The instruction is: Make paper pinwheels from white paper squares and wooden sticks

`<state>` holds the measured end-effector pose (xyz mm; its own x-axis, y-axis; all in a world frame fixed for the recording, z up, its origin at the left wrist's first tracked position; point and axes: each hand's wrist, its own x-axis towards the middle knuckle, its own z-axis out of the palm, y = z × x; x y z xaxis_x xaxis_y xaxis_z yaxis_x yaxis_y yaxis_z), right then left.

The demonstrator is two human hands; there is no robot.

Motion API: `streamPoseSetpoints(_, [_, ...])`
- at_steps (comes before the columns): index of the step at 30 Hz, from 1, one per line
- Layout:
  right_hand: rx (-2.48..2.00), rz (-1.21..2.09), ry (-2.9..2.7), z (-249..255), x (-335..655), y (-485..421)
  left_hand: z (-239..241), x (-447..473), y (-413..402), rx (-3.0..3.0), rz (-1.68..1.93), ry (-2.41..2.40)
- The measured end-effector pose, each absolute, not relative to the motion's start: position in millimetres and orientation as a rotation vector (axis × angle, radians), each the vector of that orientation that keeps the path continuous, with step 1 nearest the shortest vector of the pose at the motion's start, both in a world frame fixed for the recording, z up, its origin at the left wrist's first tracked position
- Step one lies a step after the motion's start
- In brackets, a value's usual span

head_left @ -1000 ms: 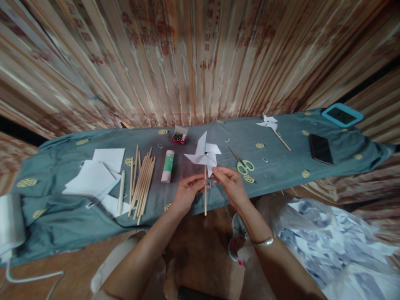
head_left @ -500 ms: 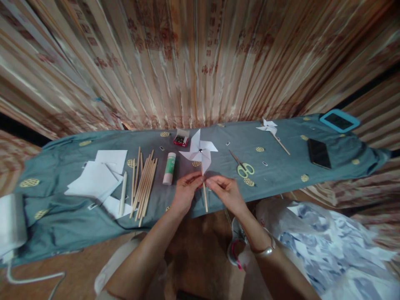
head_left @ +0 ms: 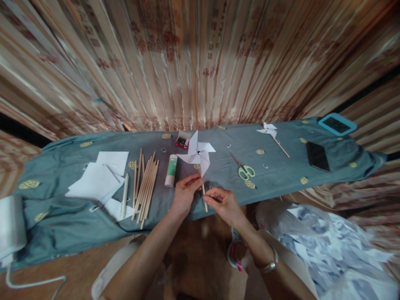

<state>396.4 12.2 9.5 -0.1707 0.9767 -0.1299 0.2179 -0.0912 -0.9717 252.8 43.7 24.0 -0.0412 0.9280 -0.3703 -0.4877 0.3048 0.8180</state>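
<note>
A white paper pinwheel (head_left: pixel 197 154) on a wooden stick is held upright over the grey-green cloth (head_left: pixel 275 171). My left hand (head_left: pixel 184 195) pinches the stick just under the paper blades. My right hand (head_left: pixel 224 204) is closed on the lower part of the same stick, a little lower and to the right. A metal pin shows at the pinwheel's centre.
Left of my hands lie a glue stick (head_left: pixel 171 170), a bundle of wooden sticks (head_left: pixel 144 187) and white paper sheets (head_left: pixel 96 179). A small red pin box (head_left: pixel 181 140), green scissors (head_left: pixel 244 168), a second pinwheel (head_left: pixel 271 132), a phone (head_left: pixel 317 156) and a blue-cased tablet (head_left: pixel 336 124) lie further off. A bag of paper scraps (head_left: pixel 331 246) sits at lower right.
The pinwheel has shifted slightly left and away from me. My right hand has slid down the stick and moved nearer to me. My left hand keeps its pinch.
</note>
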Motion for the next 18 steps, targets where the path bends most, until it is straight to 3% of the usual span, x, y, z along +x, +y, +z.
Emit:
streamPoseSetpoints(5, [-1.411,1.255,-1.478,12.4,398.4,11.9,24.4,256.3,41.2,0.542,1.219,1.065])
streamPoseSetpoints(12, [-1.63,0.877,-1.527,52.0,471.0,41.8,24.2,262.5,33.6,0.636,1.11,1.086])
streamPoseSetpoints(18, [-2.258,0.201,-1.758,71.7,568.6,101.9,19.0,265.2,29.8,0.729,1.022,1.089])
